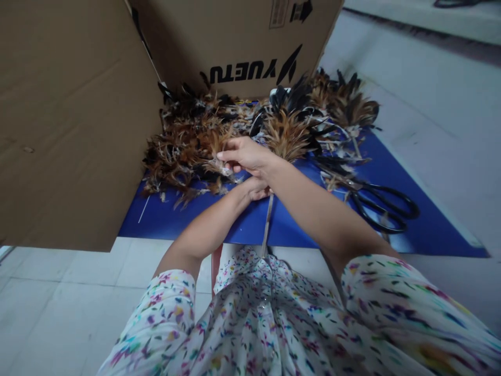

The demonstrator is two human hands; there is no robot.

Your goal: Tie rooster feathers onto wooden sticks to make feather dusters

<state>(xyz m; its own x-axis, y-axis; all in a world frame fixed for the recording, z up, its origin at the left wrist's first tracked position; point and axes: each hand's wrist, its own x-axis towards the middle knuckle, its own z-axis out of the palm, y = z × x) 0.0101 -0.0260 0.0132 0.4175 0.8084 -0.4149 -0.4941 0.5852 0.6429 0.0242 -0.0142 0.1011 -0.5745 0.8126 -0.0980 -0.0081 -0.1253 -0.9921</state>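
My left hand (259, 189) is closed around the thin stick of a feather duster (287, 133), just below its head of brown and black feathers. The stick runs down toward my lap. Crossing over my left wrist, my right hand (243, 155) reaches to the near edge of a heap of loose feathers (183, 143). Its thumb and fingers are drawn together in a pinch on a brown feather (216, 142) there. The fingertips partly blend into the heap.
Black-handled scissors (381, 203) lie on the blue board (426, 230) at right, among feather scraps. Another feather bundle (348, 102) lies at back right. Cardboard box walls (74, 115) stand at left and behind. A white stick piece (144, 210) lies near the board's left edge.
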